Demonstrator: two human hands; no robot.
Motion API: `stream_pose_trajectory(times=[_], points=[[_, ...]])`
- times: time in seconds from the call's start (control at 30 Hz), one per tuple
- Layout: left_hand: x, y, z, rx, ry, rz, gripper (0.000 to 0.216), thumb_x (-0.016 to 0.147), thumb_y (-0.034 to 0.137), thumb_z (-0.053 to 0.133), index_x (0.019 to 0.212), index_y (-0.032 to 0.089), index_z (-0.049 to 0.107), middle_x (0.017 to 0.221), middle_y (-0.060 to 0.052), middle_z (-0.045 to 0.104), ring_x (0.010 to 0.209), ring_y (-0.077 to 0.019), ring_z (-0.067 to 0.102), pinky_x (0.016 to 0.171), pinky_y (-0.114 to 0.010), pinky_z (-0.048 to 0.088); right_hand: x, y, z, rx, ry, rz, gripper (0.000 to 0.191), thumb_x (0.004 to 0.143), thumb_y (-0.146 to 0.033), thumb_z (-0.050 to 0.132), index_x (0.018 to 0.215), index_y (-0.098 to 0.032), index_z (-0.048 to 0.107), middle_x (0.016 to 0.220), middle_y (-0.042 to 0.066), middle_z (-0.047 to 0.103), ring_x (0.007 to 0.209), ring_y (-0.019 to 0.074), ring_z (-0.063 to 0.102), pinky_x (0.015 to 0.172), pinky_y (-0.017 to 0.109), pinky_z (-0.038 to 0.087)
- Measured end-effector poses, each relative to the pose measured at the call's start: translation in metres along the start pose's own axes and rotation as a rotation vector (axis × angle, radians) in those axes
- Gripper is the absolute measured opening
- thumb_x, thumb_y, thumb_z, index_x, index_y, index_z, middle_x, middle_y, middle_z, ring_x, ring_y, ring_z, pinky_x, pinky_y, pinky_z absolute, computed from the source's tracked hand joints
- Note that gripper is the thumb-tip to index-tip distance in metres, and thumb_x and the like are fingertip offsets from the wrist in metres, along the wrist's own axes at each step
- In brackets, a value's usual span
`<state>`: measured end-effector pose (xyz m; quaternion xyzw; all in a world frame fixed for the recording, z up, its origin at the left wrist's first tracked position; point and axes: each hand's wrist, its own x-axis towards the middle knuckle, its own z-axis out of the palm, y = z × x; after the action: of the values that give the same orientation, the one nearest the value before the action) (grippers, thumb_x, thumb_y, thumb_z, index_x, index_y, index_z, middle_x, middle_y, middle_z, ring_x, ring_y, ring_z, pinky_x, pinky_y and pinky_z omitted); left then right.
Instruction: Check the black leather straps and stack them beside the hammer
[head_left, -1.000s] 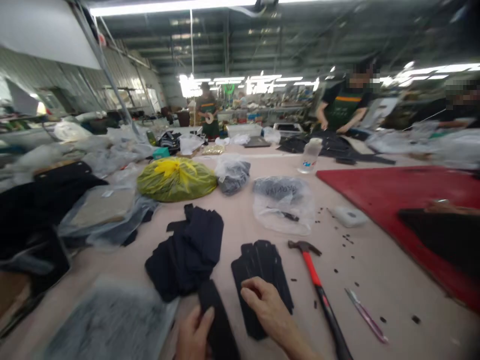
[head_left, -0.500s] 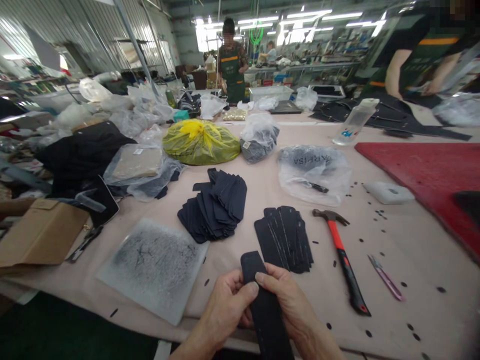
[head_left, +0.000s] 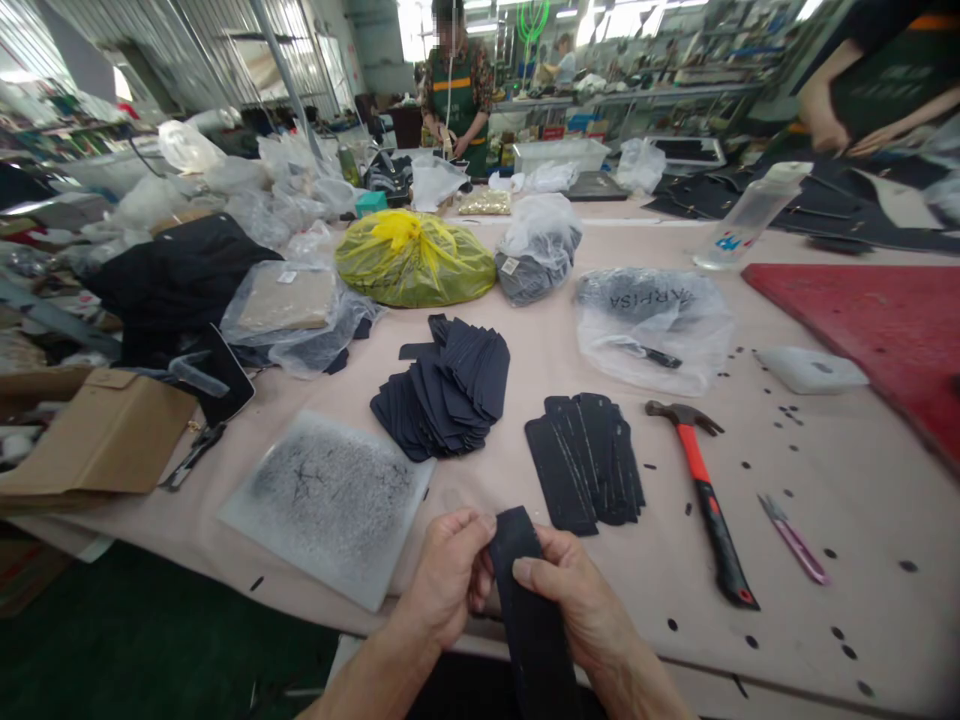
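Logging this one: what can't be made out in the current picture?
Dark strip, near end: head view, cut off by the bottom edge.
Right hand, fingers beneath: head view, hidden by the dark strip and the hand itself.
Yellow bag, exact contents: head view, veiled by its film.
Red panel, rightmost part: head view, cut off by the right edge.

A yellow bag (head_left: 416, 268) beyond the fingers (head_left: 476, 534)
A clear bottle (head_left: 750, 222) stands far ahead, to their right; a cardboard box (head_left: 112, 430) is well apart, to their left.
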<state>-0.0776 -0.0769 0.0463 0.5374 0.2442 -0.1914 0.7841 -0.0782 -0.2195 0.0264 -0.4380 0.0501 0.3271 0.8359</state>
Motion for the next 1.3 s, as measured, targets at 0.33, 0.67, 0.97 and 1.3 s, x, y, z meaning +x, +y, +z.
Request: stream_pose_trajectory(times=[0.33, 0.67, 0.97, 1.3], points=[[-0.013, 0.0, -0.005, 0.258, 0.075, 0.145, 0.025, 0.082, 0.041, 0.062, 0.075, 0.019, 0.053, 0.053, 0.004, 0.05, 0.042, -0.0098, 0.045, 0.038, -0.019, 0.034, -0.006, 0.006, 0.001, 0.028, 0.015, -0.017, 0.019, 0.071, -0.028, 0.073, 0.085, -0.015, 0.07, 0.06, -0.001, 0.058, 0.049, 0.0112, 0.047, 0.048, 0.021, 0.038], [-0.027, 0.02, -0.025, 1.343, -0.227, 0.866, 0.024, 0.092, 0.009, 0.04, 0.1, 0.015, 0.063, 0.087, -0.008, 0.057, 0.078, -0.0184, 0.056, 0.068, -0.031, 0.048, -0.009, 0.007, 0.007, -0.09, 0.107, 0.022, 0.015, 0.074, -0.026, 0.067, 0.085, -0.014, 0.066, 0.061, -0.003, 0.05, 0.049, 0.0087, 0.037, 0.045, 0.019, 0.031], [-0.026, 0.029, -0.022, 1.218, -0.328, 0.75, 0.021, 0.094, 0.014, 0.044, 0.091, 0.014, 0.064, 0.084, -0.007, 0.062, 0.08, -0.0169, 0.059, 0.074, -0.029, 0.047, -0.016, -0.007, 0.012, -0.342, 0.063, -0.097, 0.013, 0.078, -0.027, 0.061, 0.078, -0.014, 0.064, 0.064, -0.003, 0.045, 0.058, 0.0114, 0.034, 0.051, 0.023, 0.03], [-0.025, 0.03, -0.022, 1.119, -0.287, 0.644, 0.02, 0.09, 0.017, 0.047, 0.076, 0.014, 0.061, 0.072, -0.004, 0.06, 0.068, -0.0145, 0.057, 0.063, -0.026, 0.041, -0.019, -0.003, 0.015, -0.362, 0.053, -0.103, 0.014, 0.079, -0.027, 0.06, 0.074, -0.014, 0.059, 0.064, -0.003, 0.041, 0.058, 0.011, 0.032, 0.051, 0.023, 0.029]])
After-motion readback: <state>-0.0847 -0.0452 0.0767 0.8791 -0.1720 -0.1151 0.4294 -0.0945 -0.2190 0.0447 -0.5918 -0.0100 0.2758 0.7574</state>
